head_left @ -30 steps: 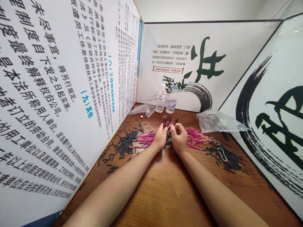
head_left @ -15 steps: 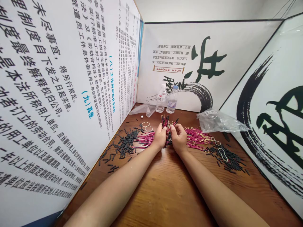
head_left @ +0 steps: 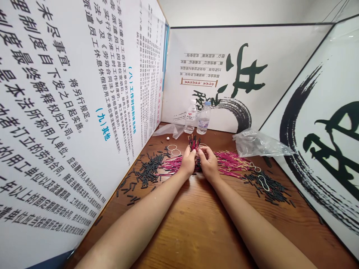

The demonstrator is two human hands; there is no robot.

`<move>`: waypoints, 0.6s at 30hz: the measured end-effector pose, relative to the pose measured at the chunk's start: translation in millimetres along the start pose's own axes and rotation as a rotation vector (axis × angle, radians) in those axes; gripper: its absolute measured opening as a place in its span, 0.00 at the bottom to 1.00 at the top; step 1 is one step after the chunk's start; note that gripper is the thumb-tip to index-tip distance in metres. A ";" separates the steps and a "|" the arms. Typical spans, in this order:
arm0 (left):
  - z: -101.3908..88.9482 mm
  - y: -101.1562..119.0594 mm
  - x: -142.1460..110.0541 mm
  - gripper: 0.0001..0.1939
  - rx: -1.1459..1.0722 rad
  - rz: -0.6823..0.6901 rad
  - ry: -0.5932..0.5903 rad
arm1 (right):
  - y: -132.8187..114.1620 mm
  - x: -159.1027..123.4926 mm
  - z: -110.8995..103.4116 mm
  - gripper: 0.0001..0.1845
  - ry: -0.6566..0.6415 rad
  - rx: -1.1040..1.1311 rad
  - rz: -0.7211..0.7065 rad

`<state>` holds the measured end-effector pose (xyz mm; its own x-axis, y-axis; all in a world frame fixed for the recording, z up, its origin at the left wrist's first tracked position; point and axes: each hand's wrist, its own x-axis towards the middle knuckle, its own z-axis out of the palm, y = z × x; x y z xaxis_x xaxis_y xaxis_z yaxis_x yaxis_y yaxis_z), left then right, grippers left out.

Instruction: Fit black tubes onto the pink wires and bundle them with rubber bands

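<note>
My left hand (head_left: 188, 161) is closed round a bundle of thin pinkish-red sticks (head_left: 193, 141) whose upper ends show black sleeves and pale tips. Right beside it, my right hand (head_left: 208, 160) has thumb and fingers pinched together at the bundle's side; what lies between them is too small to make out. Under and behind both hands a wide pile of the same red sticks (head_left: 231, 161) lies across the table. Short black tubes (head_left: 148, 170) are heaped left of the hands, and another heap of black tubes (head_left: 270, 190) lies to the right.
Two water bottles (head_left: 203, 118) stand at the back against the white panel. A clear plastic bag (head_left: 255, 144) lies back right, a flatter plastic sheet (head_left: 171, 130) back left. Pale rubber bands (head_left: 176, 152) rest near the sticks. Printed panels (head_left: 112, 93) enclose the wooden table (head_left: 193, 224).
My right hand has moved slightly left, in against the left hand. The black-ended stick that leaned out from its fingers now no longer shows apart from the bundle.
</note>
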<state>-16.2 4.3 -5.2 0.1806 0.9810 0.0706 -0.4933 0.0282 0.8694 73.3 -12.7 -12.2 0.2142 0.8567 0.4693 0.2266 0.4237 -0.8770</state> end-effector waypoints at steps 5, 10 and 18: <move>-0.5 8.4 2.2 0.04 -0.004 0.083 0.076 | -3.9 -1.4 -1.3 0.11 -0.087 -0.250 -0.091; 0.5 14.7 2.9 0.04 -0.004 0.131 0.101 | -6.6 -2.4 -2.5 0.13 -0.166 -0.409 -0.103; 3.9 13.8 -1.5 0.06 0.013 0.141 0.112 | -0.4 -4.9 1.4 0.16 -0.296 -0.531 -0.145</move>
<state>-20.0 2.5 8.6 0.0146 0.9903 0.1381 -0.4958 -0.1127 0.8611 70.8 -16.6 -14.3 -0.1091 0.8791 0.4640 0.6914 0.4025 -0.6000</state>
